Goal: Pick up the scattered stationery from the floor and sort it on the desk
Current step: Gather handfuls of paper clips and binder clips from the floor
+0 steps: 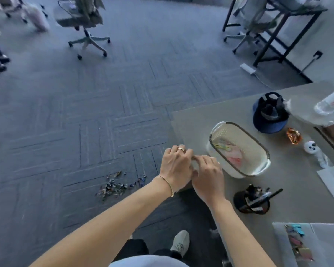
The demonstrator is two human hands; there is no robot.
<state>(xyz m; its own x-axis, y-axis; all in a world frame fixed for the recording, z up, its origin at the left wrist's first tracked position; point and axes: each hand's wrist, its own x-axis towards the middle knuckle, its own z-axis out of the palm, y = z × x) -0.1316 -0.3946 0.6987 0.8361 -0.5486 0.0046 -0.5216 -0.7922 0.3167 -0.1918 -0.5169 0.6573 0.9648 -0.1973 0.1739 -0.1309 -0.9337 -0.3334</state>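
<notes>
A heap of small coloured clips [116, 185] lies scattered on the carpet left of the desk [201, 120]. My left hand [175, 167] and my right hand [208, 179] meet over the desk's left edge, fingers curled together round a small pale object [195, 165] that is mostly hidden. Just right of them stands a white woven basket [221, 132] with pink and yellow items inside. A black pen holder [252, 202] with markers stands near the front. A clear tray [280, 239] at the bottom right holds several coloured clips.
On the desk lie a blue cap [268, 116], an orange wrapper [293, 136], a small white figure [311, 147] and a clear plastic bottle [329, 104]. Office chairs [85, 27] and a power strip [248, 68] stand on the carpet beyond. My shoe [180, 242] is below.
</notes>
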